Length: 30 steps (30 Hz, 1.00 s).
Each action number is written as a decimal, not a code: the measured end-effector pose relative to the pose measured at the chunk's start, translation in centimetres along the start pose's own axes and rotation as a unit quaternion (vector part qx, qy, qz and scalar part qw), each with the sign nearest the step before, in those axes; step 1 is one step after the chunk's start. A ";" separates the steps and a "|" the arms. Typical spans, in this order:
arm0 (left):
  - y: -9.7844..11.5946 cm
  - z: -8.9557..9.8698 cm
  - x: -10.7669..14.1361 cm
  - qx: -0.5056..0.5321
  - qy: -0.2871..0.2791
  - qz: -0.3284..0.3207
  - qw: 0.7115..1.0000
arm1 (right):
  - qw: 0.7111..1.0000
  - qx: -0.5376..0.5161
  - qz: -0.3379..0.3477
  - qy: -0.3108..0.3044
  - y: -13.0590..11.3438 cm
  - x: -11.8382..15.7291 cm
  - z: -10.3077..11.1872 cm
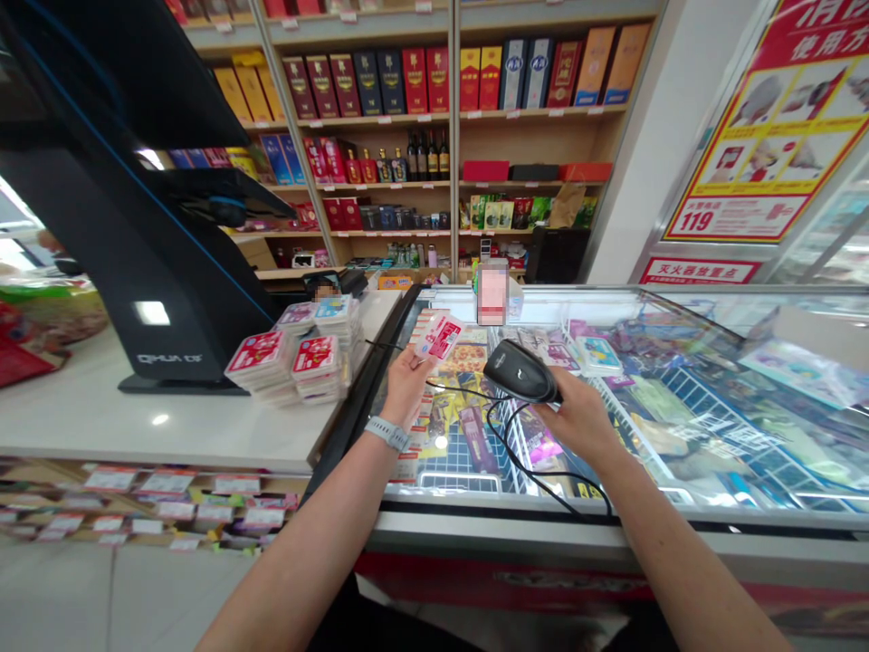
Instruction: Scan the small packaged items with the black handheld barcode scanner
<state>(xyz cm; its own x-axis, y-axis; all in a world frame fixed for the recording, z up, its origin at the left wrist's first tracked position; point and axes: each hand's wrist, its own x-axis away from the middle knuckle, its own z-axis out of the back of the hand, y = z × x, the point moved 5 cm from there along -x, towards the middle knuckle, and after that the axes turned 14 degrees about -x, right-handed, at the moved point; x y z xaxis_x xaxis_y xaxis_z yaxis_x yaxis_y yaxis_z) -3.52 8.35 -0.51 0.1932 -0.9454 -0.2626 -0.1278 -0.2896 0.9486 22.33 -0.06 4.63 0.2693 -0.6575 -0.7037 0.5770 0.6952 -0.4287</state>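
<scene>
Freezer (pixel 516 522): glass-topped, beneath both hands.
Counter (pixel 204 426): beside it.
Stacked packs (pixel 316 367): several piles near the counter's edge; done or left, I can't tell.
Scanner (pixel 521 372): gripped in the right hand (pixel 582 417), cable trailing.
Single pack (pixel 440 337): pinched in the left hand (pixel 408 382) above the freezer, apart from the scanner, seemingly mid-handling.
</scene>
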 end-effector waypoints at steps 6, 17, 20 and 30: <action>0.2 -0.1 0.1 0.005 0.003 0.002 1.000 | 1.000 0.008 -0.005 -0.004 0.2 0.1 0.0; 0.2 -0.1 0.1 0.008 0.005 0.002 1.000 | 1.000 0.011 -0.003 -0.012 0.1 0.0 -0.1; 0.3 -0.1 0.2 0.006 0.005 0.001 1.000 | 1.000 0.013 0.001 -0.014 0.0 0.0 -0.1; 0.6 -0.2 0.2 0.017 0.011 0.010 1.000 | 1.000 0.013 -0.012 -0.017 0.3 0.0 -0.1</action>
<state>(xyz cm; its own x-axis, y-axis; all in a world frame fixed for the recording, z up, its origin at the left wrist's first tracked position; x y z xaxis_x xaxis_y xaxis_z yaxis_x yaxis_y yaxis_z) -3.39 7.97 0.01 0.2106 -0.9479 -0.2391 -0.1653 -0.2756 0.9470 22.40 0.15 4.46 0.2814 -0.6830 -0.6740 0.6032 0.6722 -0.4293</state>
